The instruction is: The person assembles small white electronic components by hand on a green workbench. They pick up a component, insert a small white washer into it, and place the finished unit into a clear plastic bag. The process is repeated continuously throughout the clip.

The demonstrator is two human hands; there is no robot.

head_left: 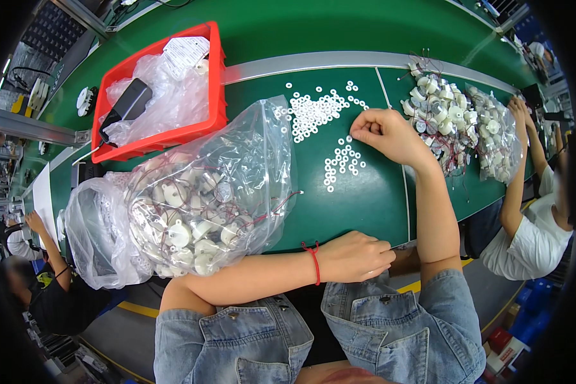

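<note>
White ring-shaped washers lie on the green tabletop in a large pile (317, 112) and a smaller loose group (342, 161). Just right of both, my right hand (390, 136) hovers low with thumb and fingers pinched together; whatever is between the fingertips is too small to make out. My left hand (355, 256), a red cord round its wrist, rests at the table's near edge with its fingers curled under, so their contents are hidden. Beside my left forearm sits a clear plastic bag (198, 211) of white round parts with thin red and dark wires.
A red bin (216, 83) with clear plastic, a paper label and a black adapter (133, 99) stands far left. More wired white parts (438, 112) are heaped at right, near another bag (496, 137). Other people work at both sides; one person's hand (517, 110) is beside that bag.
</note>
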